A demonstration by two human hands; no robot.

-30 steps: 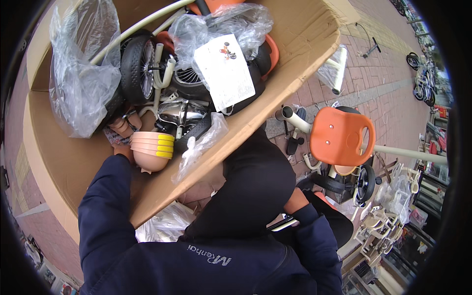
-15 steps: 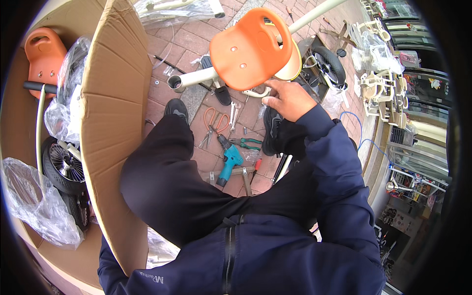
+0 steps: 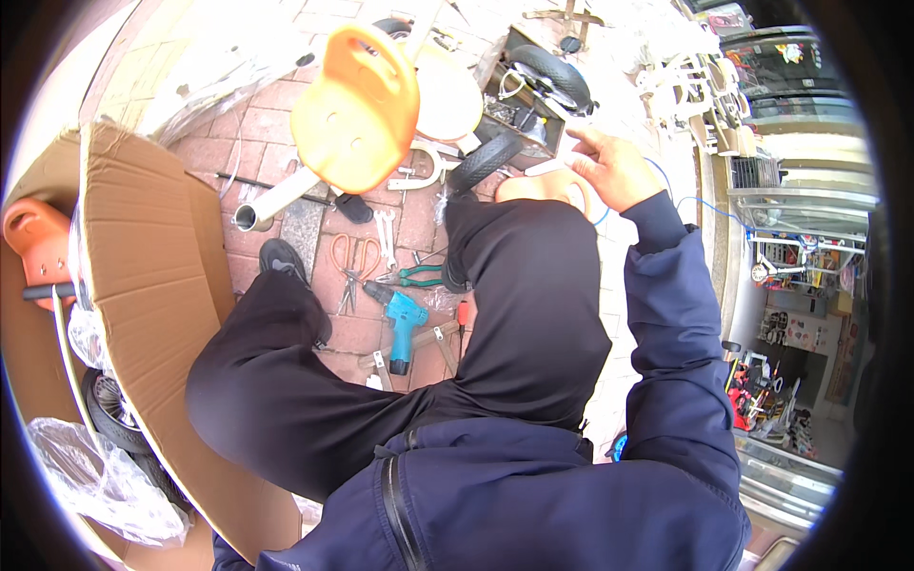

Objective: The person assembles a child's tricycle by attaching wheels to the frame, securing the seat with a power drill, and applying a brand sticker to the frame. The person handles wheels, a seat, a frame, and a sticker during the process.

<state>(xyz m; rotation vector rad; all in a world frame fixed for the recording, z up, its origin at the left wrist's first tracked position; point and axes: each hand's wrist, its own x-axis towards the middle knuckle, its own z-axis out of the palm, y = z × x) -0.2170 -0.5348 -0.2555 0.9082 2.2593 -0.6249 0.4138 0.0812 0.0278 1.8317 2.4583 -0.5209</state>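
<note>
My right hand (image 3: 609, 167) is stretched out past my right knee with its fingers apart and nothing gripped in it. It hovers next to a black wheel (image 3: 481, 162) and a dark box with another tyre (image 3: 543, 81). A peach round piece (image 3: 538, 186) lies just under the hand, beside the knee. An orange plastic seat (image 3: 357, 95) on a white tube (image 3: 271, 200) stands to the left of the hand, apart from it. My left hand is not visible; that arm runs off behind the cardboard box.
On the brick paving between my legs lie a teal drill (image 3: 405, 324), green-handled pliers (image 3: 419, 276), orange-handled cutters (image 3: 347, 266) and a wrench (image 3: 386, 233). A big open cardboard box (image 3: 143, 285) at the left holds a wheel (image 3: 114, 409), plastic bags (image 3: 95, 481) and an orange part (image 3: 33, 233).
My view has swung from the box to the paving. My right hand has left the underside of the orange seat and moved right, toward the black wheels.
</note>
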